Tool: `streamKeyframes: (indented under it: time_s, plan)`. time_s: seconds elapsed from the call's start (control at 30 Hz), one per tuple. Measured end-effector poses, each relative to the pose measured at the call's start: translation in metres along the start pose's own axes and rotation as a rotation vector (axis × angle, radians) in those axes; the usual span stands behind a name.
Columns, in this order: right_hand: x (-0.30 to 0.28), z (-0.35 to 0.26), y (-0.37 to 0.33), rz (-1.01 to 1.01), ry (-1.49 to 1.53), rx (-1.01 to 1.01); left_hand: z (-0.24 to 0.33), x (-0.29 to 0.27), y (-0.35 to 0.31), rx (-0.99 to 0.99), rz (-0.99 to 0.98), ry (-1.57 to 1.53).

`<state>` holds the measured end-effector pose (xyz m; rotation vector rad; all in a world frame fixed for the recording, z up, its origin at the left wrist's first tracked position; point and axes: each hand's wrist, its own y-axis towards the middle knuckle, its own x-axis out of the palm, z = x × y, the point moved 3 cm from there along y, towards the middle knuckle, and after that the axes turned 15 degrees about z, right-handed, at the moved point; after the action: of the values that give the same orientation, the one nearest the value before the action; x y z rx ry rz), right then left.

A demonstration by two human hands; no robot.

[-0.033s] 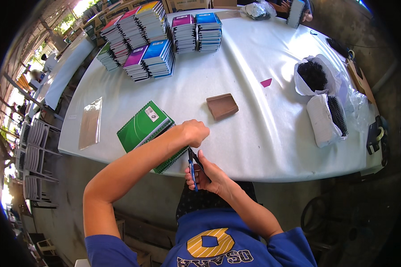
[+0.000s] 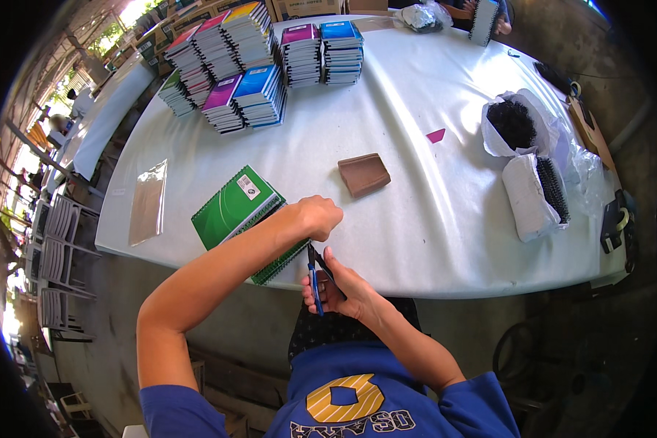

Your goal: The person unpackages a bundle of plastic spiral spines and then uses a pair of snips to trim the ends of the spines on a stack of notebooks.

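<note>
A green spiral notebook (image 2: 230, 201) lies near the table's front edge, and a second green notebook (image 2: 279, 266) shows partly beneath my left forearm. My left hand (image 2: 320, 217) is curled closed by the corner of the lower notebook's black coil; whatever its fingers pinch is hidden. Just below it, my right hand (image 2: 343, 292) grips a pair of pliers with blue and black handles (image 2: 314, 288). The pliers' jaws point up at the coil's end, under my left hand. I cannot tell whether they touch the wire.
Beyond my hands sits a brown cardboard piece (image 2: 365, 175). Stacks of coloured notebooks (image 2: 263, 95) stand at the back left. On the right are bags of black coils (image 2: 515, 124) and a pink scrap (image 2: 436, 136). A clear plastic sleeve (image 2: 148, 203) lies left; another person's hand (image 2: 502, 28) holds a notebook far right.
</note>
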<state>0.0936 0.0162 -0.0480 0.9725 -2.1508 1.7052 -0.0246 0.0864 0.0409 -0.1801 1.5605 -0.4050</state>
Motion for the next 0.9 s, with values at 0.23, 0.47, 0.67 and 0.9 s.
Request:
streamKeyframes:
  time_s: [0.23, 0.47, 0.67, 0.9]
  plan:
    - [0.000, 0.002, -0.004, -0.002, 0.008, -0.009, 0.004, -0.002, 0.004, -0.042, -0.099, 0.054]
    - [0.001, 0.003, -0.009, 0.007, 0.007, -0.030, -0.001, 0.003, 0.004, -0.033, -0.039, 0.026]
    - [0.006, -0.002, -0.004, 0.022, 0.032, -0.014, 0.001, 0.005, 0.004, -0.035, -0.065, 0.067]
    - [-0.004, -0.015, 0.011, -0.088, 0.093, -0.053, 0.005, 0.005, 0.004, 0.003, 0.058, 0.099]
